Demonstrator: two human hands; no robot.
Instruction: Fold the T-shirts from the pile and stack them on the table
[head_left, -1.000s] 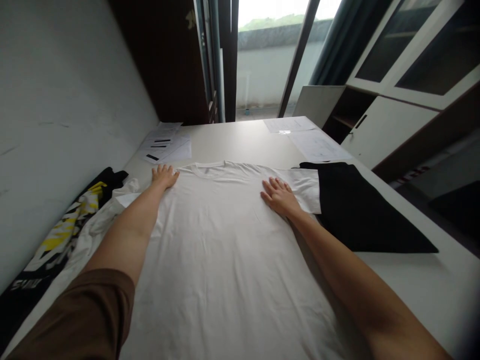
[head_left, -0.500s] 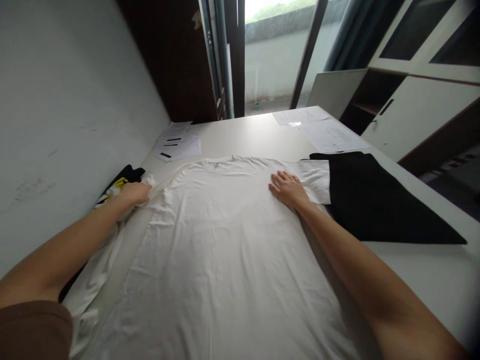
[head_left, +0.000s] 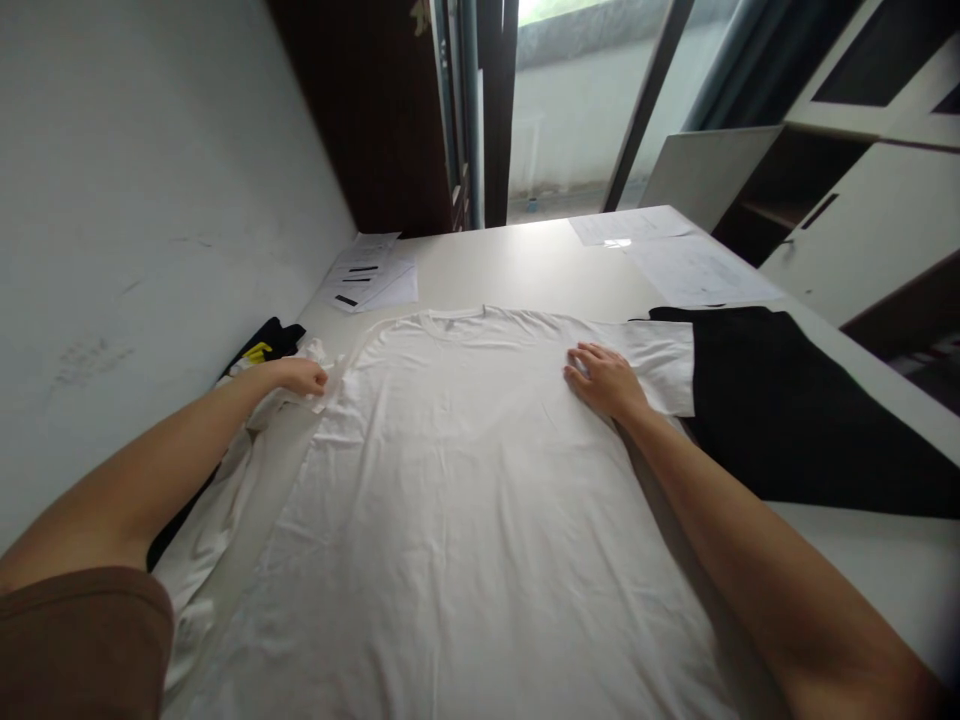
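A white T-shirt (head_left: pixel 457 480) lies spread out with its neckline at the far side and its hem toward me. My left hand (head_left: pixel 301 377) is closed on the T-shirt's left sleeve, which looks bunched and partly hidden under the fingers. On the shirt's upper right, by the shoulder, my right hand (head_left: pixel 604 382) rests flat with its fingers stretched out. Beyond it the right sleeve lies flat over the edge of a black cloth (head_left: pixel 795 410).
Crumpled white clothing (head_left: pixel 217 520) and black-and-yellow fabric lie along the wall on the left. Papers (head_left: pixel 379 275) are at the white table's (head_left: pixel 502 265) far left, and more sheets (head_left: pixel 697 265) at the far right. Behind stand a glass door and white cabinets (head_left: pixel 885 215).
My left hand has shifted slightly right, toward the T-shirt's shoulder, with the sleeve. My right hand stays flat at the same spot on the shirt. The whole view has swung a little left.
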